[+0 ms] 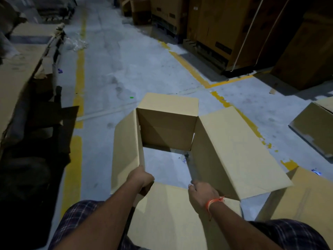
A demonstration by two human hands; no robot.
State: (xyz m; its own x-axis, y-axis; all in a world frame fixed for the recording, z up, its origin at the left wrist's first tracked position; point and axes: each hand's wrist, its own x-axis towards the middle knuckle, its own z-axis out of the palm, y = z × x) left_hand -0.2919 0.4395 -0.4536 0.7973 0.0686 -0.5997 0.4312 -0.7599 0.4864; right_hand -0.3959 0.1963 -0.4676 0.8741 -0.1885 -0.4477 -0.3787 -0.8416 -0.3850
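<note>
Flaps splayed and the grey floor [135, 60] showing through its open bottom, a cardboard box [167, 132] is held squared up in a warehouse aisle, just ahead of the person's knees. The left hand [141, 179] clamps the near-left corner and the right hand [201, 193] the near-right edge, the two well apart. Keeping the walls square while folding the flaps inward should give a true base. A second box [313, 127] lies to the right, and stacked cartons [216, 24] stand beyond the yellow line [189, 67].

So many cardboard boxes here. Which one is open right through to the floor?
The middle box held by the left hand and right hand: grey floor shows through it. The box lying at right looks shut.
</note>
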